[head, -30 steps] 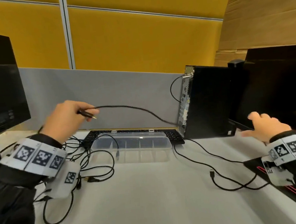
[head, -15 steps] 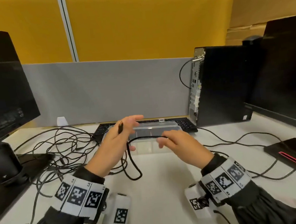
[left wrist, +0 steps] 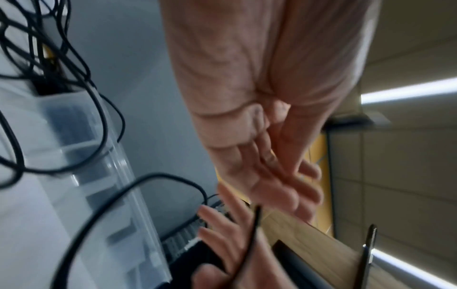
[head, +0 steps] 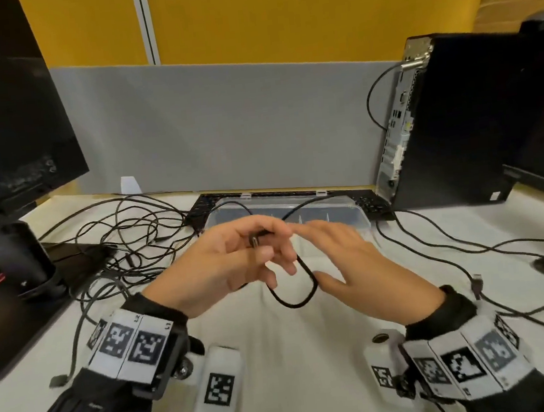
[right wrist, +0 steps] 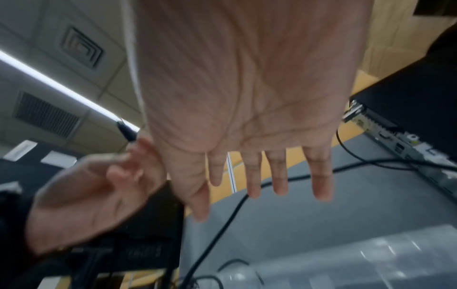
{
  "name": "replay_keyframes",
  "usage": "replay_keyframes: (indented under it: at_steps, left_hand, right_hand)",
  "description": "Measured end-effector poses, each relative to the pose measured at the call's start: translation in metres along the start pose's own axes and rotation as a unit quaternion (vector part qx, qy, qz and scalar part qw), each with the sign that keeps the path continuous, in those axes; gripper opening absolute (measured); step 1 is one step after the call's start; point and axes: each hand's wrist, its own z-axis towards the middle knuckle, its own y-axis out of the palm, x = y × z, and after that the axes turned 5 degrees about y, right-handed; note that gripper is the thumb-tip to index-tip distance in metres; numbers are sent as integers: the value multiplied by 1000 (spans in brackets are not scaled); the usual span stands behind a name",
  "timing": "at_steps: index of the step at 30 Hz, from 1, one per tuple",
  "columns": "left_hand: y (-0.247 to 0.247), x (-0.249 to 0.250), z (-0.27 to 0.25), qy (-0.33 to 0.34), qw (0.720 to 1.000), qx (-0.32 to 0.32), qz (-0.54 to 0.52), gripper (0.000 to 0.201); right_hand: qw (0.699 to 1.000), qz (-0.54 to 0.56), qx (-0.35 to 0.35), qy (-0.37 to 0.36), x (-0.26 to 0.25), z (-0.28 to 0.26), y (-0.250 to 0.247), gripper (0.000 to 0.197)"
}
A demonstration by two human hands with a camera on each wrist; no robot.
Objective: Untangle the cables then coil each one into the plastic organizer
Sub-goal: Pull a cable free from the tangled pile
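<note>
In the head view my left hand (head: 257,243) pinches the plug end of a black cable (head: 293,301) between thumb and fingers, just in front of the clear plastic organizer (head: 341,210). The cable hangs in a short loop under both hands, then runs back over the organizer. My right hand (head: 335,253) is beside the left with its fingers straight and spread, and the loop passes by its thumb. The right wrist view shows the right hand (right wrist: 267,176) flat and holding nothing. The organizer's compartments look empty.
A tangle of black cables (head: 134,239) lies on the left of the white desk. A keyboard (head: 370,201) sits behind the organizer. A PC tower (head: 455,121) stands at right with more cables (head: 467,246) before it. A monitor stand (head: 20,263) is at left.
My left hand brought the plug down from up on the left to the middle. My right hand came over from the right monitor, and a loop of cable now hangs between them.
</note>
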Motion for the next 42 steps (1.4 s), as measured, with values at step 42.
replay_keyframes:
  at_steps: [42]
  left_hand:
    - [2,0,7,85,963,188,173,24]
  right_hand:
    - [995,35,4,-96,-38,-11,-22,22]
